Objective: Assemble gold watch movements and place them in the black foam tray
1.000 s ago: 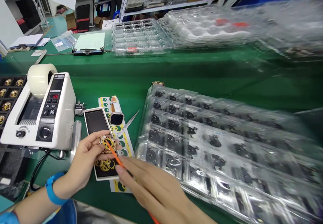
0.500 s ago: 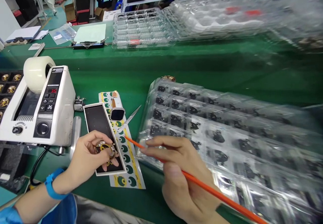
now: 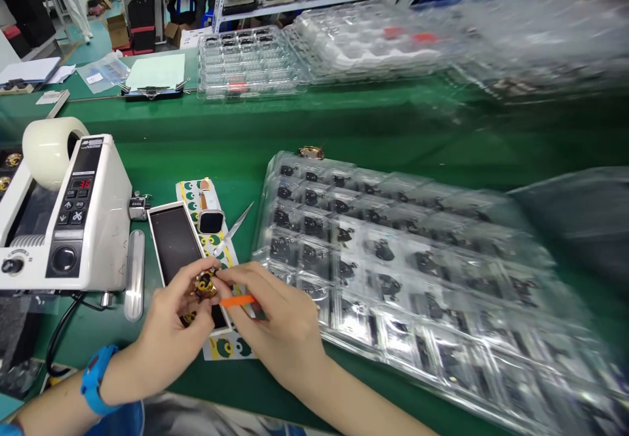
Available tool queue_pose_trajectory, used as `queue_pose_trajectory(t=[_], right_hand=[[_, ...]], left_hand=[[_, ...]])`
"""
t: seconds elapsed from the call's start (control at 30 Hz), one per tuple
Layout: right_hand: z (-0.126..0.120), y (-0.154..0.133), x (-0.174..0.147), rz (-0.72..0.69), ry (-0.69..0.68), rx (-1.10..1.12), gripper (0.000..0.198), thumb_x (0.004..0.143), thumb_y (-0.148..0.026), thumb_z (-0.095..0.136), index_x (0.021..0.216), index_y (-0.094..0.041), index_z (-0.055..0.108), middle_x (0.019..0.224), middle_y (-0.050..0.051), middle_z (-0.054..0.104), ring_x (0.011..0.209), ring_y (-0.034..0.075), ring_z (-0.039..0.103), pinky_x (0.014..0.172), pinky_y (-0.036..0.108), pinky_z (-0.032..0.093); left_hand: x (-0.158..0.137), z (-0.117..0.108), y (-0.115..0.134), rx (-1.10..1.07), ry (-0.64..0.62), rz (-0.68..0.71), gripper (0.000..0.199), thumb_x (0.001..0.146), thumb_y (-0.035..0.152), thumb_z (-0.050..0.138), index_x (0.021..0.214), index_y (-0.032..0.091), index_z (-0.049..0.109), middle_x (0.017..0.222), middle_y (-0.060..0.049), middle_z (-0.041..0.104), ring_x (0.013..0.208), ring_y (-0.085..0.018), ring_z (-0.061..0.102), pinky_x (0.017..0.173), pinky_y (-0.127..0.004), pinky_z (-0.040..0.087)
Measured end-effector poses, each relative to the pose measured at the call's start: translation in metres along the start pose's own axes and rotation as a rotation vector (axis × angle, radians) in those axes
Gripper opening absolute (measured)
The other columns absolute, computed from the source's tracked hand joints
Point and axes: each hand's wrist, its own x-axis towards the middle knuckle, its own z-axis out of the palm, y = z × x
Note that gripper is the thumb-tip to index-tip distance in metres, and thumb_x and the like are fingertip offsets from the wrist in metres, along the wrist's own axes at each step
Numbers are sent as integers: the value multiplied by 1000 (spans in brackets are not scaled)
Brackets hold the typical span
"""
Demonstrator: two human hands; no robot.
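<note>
Two bare hands meet over a green bench (image 3: pixel 211 138), working on a small gold-rimmed part (image 3: pixel 204 285) above the lower end of a shallow box (image 3: pixel 170 229). The left hand (image 3: pixel 177 324), below a blue rubbery wristband (image 3: pixel 95 380), pinches the round part between thumb and fingers. The right hand (image 3: pixel 282 321) grips a slim orange stick (image 3: pixel 238 301), its fingertips against the part's near side. Work on this piece looks under way rather than finished, as it is in the hands and not set down; whether the yellow shape on its face is fully seated cannot be told.

The box has a white rim and a matte black floor. Partly beneath it lies a glossy sheet (image 3: pixel 230 346) printed in green and yellow, bearing a dark-faced, rounded-square watch-like piece (image 3: pixel 211 221) and a pointed metal tool (image 3: pixel 234 227). At left stands a white plastic tape dispenser (image 3: pixel 111 210) with a fat, milky roll (image 3: pixel 46 154). More gold parts (image 3: pixel 12 159) sit in dark compartments at the edge, done or waiting, impossible to say. At right, shiny clear trays (image 3: pixel 339 334) hold dark, rounded pieces in square pockets; another gold piece (image 3: pixel 311 152) rests just beyond. Behind are a clipboard (image 3: pixel 156 74) and stacked transparent trays (image 3: pixel 246 62), partly blurred.
</note>
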Motion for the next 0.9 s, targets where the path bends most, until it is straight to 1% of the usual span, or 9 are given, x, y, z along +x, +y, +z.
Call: queue_pose_trajectory(t=[0.17,0.3,0.43,0.53,0.63,0.73,0.8,0.83,0.9], right_hand=[[1,1,2,106,-50,57,14,88,-7,50,82,-17,57,67,1,61,54,11,57,45,20,40],[-3,0,5,132,-71,206,18,79,-4,48,71,-20,52,62,-3,55,51,9,50,45,20,37],[-12,-4,10,150,-122,445,18,80,-8,50,68,-21,49,58,-5,51,49,8,46,46,19,36],[-18,-8,8,140,-165,489,18,81,-9,49,69,-21,46,59,-5,49,48,8,44,44,19,35],[-13,-8,0,23,-213,341,17,84,-9,46,72,-21,45,59,-5,49,46,8,44,43,20,34],[4,-5,-11,-186,-237,-30,22,83,-3,41,71,-21,48,60,-2,52,46,13,47,43,25,33],[15,-3,-16,-300,-262,-235,25,78,2,41,70,-21,48,61,0,54,47,16,50,43,29,33],[17,-2,-16,-334,-288,-292,25,74,4,42,70,-21,48,62,0,55,48,17,51,43,30,33],[17,-3,-15,-368,-349,-311,27,70,6,44,76,-19,52,68,1,58,52,18,53,45,30,35]], left_hand=[[-2,1,-5,40,-41,22,49,87,11,49,134,26,55,113,-7,70,86,-17,66,83,-26,53],[0,1,-1,-52,-45,-8,46,85,11,52,128,24,59,116,-7,70,92,-18,68,86,-26,53],[6,0,9,-225,30,-27,40,77,11,63,115,21,63,115,-7,71,104,-21,68,91,-27,54],[8,-5,14,-345,123,-34,36,74,15,70,109,19,63,112,-9,72,110,-25,67,93,-33,55],[8,-12,16,-421,219,-30,29,76,25,75,102,18,65,110,-11,74,107,-26,68,88,-33,58],[6,-18,16,-468,277,-29,25,74,29,79,91,17,66,101,-9,76,98,-25,72,80,-29,60],[5,-21,17,-486,291,-36,24,73,30,81,85,17,65,94,-7,78,90,-23,74,73,-26,60],[5,-22,17,-492,291,-43,25,72,31,81,83,16,65,91,-7,78,87,-23,75,71,-25,60],[7,-23,19,-506,299,-55,28,70,35,82,80,16,64,85,-7,78,82,-22,75,66,-23,59]])
